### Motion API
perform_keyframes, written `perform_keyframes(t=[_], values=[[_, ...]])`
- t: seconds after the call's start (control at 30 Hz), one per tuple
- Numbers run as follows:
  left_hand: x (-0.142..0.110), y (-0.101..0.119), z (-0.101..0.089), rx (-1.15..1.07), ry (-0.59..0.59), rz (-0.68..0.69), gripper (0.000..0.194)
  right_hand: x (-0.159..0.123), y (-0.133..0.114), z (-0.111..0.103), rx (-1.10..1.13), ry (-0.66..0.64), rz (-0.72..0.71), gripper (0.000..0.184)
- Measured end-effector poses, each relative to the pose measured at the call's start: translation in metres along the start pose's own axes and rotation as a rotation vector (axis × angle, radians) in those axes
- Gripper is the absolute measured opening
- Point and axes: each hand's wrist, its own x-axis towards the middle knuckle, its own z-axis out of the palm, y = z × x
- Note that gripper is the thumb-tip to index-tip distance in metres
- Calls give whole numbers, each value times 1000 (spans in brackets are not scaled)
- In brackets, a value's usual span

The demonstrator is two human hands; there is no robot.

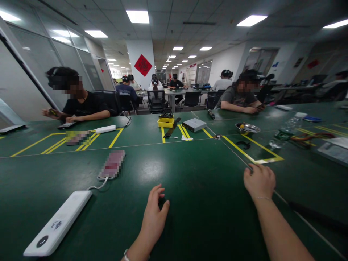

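Observation:
My left hand (pixel 155 216) is over the green table (pixel 190 221), thumb apart from loosely curved fingers, with nothing visible between them. My right hand (pixel 260 182) is further forward on the right, over the seam between table sections. Its fingers curl inward and the back of the hand faces me, so anything inside is hidden. Left of my left hand lies a white power bank (pixel 61 221), joined by a short white cable (pixel 100 185) to a blurred-out phone (pixel 112 164). Just beyond my right hand is a yellow tape outline (pixel 277 158) with a black curved piece (pixel 243 145) inside.
Across the table are a yellow tray (pixel 165 122) with black items, a grey box (pixel 194 124), a metal bowl (pixel 248 128), a plastic bottle (pixel 286 130) and coloured cables (pixel 312 137). A person (pixel 81 105) sits far left, another person (pixel 236 96) far right.

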Motion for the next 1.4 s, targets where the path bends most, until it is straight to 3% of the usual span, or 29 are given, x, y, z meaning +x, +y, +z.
perform_keyframes(t=[0.1, 0.27, 0.37, 0.47, 0.57, 0.67, 0.77, 0.83, 0.9, 1.0, 1.1, 1.4], values=[[-1, 0, 1, 27, -57, -7, 39, -20, -55, -10, 183, -51, -264, 38], [-3, -1, 2, 149, -101, 49, 53, -85, -146, -30, 441, -453, -665, 44], [-4, -1, 4, 315, -175, 165, 48, -116, -169, -41, 495, -713, -855, 50], [-6, -1, 5, 445, -216, 267, 44, -125, -174, -46, 518, -858, -911, 53], [-7, 1, 4, 498, -209, 301, 43, -113, -170, -47, 542, -865, -922, 49], [-7, 4, 2, 533, -236, 274, 42, -83, -150, -41, 464, -728, -806, 37], [-7, 6, 1, 556, -246, 247, 42, -45, -104, -29, 176, -475, -469, 40], [-7, 6, 1, 556, -232, 250, 41, -23, -65, -19, -14, -373, -248, 45], [-7, 5, 2, 542, -220, 260, 41, -7, -27, -9, -117, -377, -100, 48], [-7, 3, 2, 513, -210, 263, 41, 3, 9, 3, -155, -469, -1, 49], [-6, 2, 1, 505, -220, 261, 41, 6, 18, 8, -136, -509, -6, 45], [-6, 1, 0, 492, -225, 257, 41, 6, 11, 6, -62, -481, 27, 41]])
